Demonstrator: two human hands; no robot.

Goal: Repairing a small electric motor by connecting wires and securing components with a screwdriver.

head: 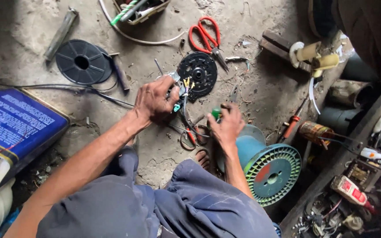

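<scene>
While crouching over the concrete floor (261,92), working with both bare hands near its middle. Lying at the floor's left edge, a big blue tin (12,125) covered in print. Standing at the lower right, close beside the right forearm, a blue-green wire spool (267,165) with a ribbed flange facing the camera. Resting toward the upper left, a flat black reel (81,61), with a grey metal bar (61,33) lying tilted just beyond it. Sitting near the middle, just past the left hand, a round black perforated disc (198,73). Lying at the top centre, red-handled scissors (207,37) with blades pointing down-right toward the disc. Curving along the top edge, a white cable (142,40).

Clasping with the left hand (155,102), fingers curled tight, a small wired part (177,86) with yellow, white and teal leads fanning out, touching the disc's left rim. Gripping with the right hand (228,125), fist closed, a green-handled tool (217,113); metal tip poking up past the knuckles, hard to make out. Lying further right, near the floor's right edge, a red-handled screwdriver (291,127), well apart from both hands.
</scene>
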